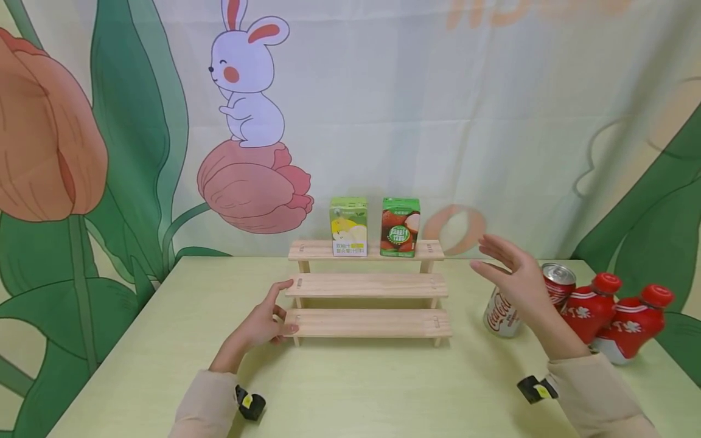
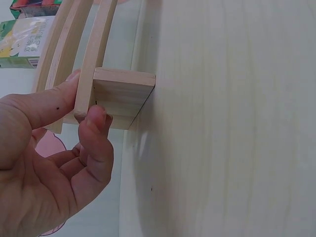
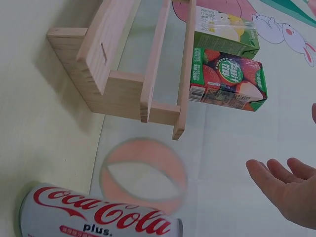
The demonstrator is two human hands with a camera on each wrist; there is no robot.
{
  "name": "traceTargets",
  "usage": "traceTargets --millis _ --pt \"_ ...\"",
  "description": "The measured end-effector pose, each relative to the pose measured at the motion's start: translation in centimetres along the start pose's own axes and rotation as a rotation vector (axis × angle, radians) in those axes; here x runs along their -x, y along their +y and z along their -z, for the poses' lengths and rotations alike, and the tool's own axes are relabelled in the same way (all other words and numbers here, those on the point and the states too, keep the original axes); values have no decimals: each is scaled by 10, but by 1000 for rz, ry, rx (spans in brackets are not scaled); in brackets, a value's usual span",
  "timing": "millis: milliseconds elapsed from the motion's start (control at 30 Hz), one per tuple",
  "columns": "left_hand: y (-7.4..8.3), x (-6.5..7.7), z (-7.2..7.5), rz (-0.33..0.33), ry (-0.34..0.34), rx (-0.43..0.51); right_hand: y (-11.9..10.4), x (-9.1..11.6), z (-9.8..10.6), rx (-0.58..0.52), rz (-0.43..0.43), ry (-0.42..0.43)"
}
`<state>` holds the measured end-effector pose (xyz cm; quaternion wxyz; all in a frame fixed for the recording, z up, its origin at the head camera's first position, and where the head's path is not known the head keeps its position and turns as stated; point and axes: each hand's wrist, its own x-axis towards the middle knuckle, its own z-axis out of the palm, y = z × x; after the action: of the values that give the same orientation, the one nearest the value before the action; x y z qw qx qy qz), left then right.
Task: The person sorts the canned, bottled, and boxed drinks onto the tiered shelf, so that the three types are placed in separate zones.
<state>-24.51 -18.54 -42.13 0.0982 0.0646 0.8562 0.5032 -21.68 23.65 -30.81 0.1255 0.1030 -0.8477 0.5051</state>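
A three-step wooden shelf (image 1: 367,322) stands on the table. My left hand (image 1: 263,325) holds its left end; in the left wrist view the thumb and fingers pinch the end of the lowest board (image 2: 91,64). On the top step stand a green-and-yellow pear juice box (image 1: 348,228) and, to its right, a green-and-red lychee juice box (image 1: 400,228). My right hand (image 1: 520,280) is raised right of the shelf with fingers extended and nothing in it. Below it in the head view stands a white Coca-Cola can (image 1: 499,316), partly hidden by the hand.
Behind the right hand is a red can (image 1: 560,283) with a silver top. Two red bottles, a nearer one (image 1: 635,322) and one beside it (image 1: 588,310), stand to its right. A printed curtain (image 1: 372,121) hangs along the table's back edge.
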Motion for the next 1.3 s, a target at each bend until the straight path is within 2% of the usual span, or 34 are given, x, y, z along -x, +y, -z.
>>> traceTargets --millis 267,433,700,933,1100,1300 --pt "-1 3 0 0 1 11 8 10 8 56 -11 0" --pt "-1 4 -1 -13 -9 25 11 18 15 113 -54 7" --pt "0 2 2 -38 -30 24 22 24 26 106 -76 18" --pt "1 1 3 -25 -26 17 31 28 34 114 -108 28" --pt "0 1 2 -28 -24 13 38 31 37 131 -123 54" --pt "0 1 1 -26 -21 6 47 33 39 200 -152 89"
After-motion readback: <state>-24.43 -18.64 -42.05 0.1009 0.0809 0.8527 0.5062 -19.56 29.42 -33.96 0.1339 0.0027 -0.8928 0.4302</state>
